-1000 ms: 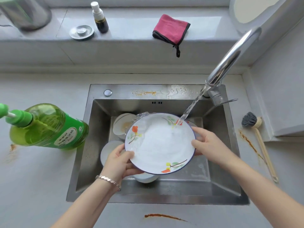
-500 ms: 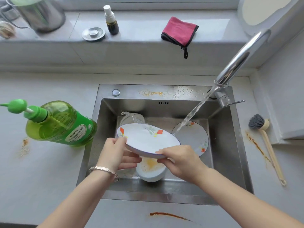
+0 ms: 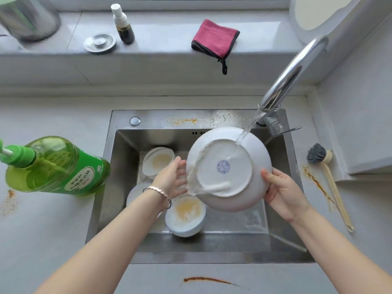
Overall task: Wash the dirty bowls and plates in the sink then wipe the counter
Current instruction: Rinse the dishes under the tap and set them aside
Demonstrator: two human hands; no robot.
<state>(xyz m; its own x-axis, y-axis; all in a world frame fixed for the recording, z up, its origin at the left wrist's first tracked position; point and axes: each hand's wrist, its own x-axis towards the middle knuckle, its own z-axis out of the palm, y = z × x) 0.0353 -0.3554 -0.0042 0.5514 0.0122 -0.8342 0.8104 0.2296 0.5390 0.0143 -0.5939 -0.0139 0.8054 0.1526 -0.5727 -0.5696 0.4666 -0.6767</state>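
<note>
Over the sink (image 3: 121, 166), plate (image 3: 224, 168) now underside-up, right hand (image 3: 282, 192) in grip on rim, left hand (image 3: 171, 177) wide.

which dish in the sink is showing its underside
The plate gripped by the right hand under the faucet stream: its foot ring and blue stamp face the camera. The far bowl and near bowl show their yellow-stained insides.

On the ledge behind, a steel pot (image 3: 27, 20) sits at the far left, cut by the frame. Right of it lie a round metal stopper (image 3: 99, 43) and, just beside that, an upright dark spray bottle (image 3: 124, 26) with a white top. A folded pink cloth (image 3: 215, 39) overhangs the ledge's edge. A green soap bottle (image 3: 57, 166) sits left, a dish brush (image 3: 317, 153) lies right
</note>
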